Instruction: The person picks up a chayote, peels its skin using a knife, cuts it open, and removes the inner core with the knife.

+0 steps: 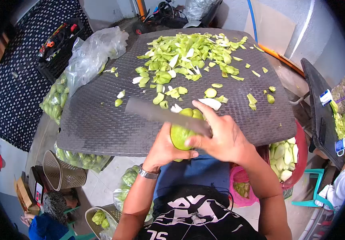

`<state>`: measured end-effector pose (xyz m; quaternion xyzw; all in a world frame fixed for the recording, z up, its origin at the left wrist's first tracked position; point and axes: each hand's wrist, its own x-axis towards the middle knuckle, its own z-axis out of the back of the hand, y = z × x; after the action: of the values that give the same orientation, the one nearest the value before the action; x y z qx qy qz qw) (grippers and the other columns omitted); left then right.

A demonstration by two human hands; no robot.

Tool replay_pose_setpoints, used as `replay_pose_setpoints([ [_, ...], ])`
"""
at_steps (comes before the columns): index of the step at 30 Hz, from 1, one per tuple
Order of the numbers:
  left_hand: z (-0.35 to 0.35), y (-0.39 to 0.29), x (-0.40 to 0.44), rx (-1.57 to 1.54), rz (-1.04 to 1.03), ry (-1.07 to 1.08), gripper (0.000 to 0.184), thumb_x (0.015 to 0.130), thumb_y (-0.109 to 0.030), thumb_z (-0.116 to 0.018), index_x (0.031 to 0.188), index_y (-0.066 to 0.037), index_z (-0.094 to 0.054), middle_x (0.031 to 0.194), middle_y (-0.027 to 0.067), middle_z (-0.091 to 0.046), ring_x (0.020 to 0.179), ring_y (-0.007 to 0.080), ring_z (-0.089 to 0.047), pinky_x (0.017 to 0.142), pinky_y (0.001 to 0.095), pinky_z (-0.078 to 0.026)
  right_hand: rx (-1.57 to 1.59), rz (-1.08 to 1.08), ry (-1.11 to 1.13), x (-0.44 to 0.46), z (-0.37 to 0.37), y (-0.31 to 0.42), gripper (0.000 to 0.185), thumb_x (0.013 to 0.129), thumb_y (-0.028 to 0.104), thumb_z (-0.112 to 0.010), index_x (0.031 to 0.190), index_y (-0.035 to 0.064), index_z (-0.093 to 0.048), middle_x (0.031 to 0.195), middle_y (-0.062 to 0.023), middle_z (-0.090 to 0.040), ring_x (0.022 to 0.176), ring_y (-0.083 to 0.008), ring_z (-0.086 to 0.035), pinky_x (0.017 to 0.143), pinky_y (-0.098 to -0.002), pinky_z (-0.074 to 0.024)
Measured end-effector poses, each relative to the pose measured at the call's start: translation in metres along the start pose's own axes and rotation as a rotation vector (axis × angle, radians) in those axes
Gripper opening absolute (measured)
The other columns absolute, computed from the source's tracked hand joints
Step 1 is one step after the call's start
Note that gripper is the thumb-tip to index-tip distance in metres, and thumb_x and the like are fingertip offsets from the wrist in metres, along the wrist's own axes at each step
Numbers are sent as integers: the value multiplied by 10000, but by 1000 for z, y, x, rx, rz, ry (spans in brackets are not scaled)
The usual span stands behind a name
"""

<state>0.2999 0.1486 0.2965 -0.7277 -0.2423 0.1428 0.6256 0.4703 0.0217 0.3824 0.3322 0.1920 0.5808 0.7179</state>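
A green chayote (pixel 179 137) is held at the near edge of the dark woven-pattern table (pixel 100 116), with my left hand (pixel 162 148) wrapped round its lower left side. My right hand (pixel 229 138) is closed on a knife (pixel 160 114). Its broad blade, smeared by motion, crosses in front of the chayote and points to the upper left. The handle is hidden inside my fingers. My right thumb reaches onto the chayote, and my right index finger is stretched out. Beyond the blade lie pale green peelings (pixel 196 54) in a wide heap, with loose pieces scattered nearer.
Bagged chayotes (pixel 56 102) and a clear plastic bag (pixel 94 52) are at the table's left. A red tub (pixel 300 160) of peeled chayotes and a pink bag (pixel 240 192) are below right. Beige baskets (pixel 62 174) stand lower left. Other people sit at both sides.
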Motion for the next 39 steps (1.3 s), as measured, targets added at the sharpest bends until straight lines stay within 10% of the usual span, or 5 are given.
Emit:
replay_pose_setpoints([
  [2, -2, 9, -1, -258, 57, -20, 1135, 652, -165, -1001, 1551, -76, -314, 1438, 133, -556, 1328, 247, -569, 1099, 423, -509, -257, 72, 1, -12, -1, 11, 1218, 736, 769, -788, 1582, -1, -368, 899, -242, -745, 816, -386, -774, 728, -449, -600],
  [5, -11, 11, 4, 52, -134, -94, 683, 1001, -183, -705, 1568, -126, -331, 1474, 122, -529, 1328, 250, -585, 1093, 436, -538, -401, 149, -50, -22, -10, 2, 1377, 661, 834, -779, 1631, 5, -262, 810, -213, -738, 715, -408, -755, 675, -487, -604],
  [15, -29, 9, 3, -222, -81, -102, 689, 1014, -193, -699, 1573, -149, -299, 1515, 140, -489, 1343, 283, -579, 1112, 454, -523, -387, 121, -45, -23, -7, -11, 1281, 708, 844, -739, 1604, 31, -318, 723, -215, -716, 693, -441, -744, 712, -539, -609],
  [22, -19, 0, -4, -13, -4, -125, 1162, 604, 125, -839, 1559, -159, -240, 1418, 111, -552, 1267, 248, -612, 1019, 413, -566, -362, 59, -41, -11, 7, -48, 1052, 753, 821, -723, 1440, 65, -472, 793, -233, -741, 785, -455, -754, 792, -543, -599],
  [39, -36, 4, 3, -55, 106, -155, 1136, 575, 76, -865, 1551, -105, -312, 1420, 65, -533, 1304, 223, -558, 1106, 381, -472, -324, 64, 27, 12, 15, -63, 884, 802, 830, -668, 1176, 44, -512, 849, -209, -735, 797, -431, -743, 770, -536, -566],
])
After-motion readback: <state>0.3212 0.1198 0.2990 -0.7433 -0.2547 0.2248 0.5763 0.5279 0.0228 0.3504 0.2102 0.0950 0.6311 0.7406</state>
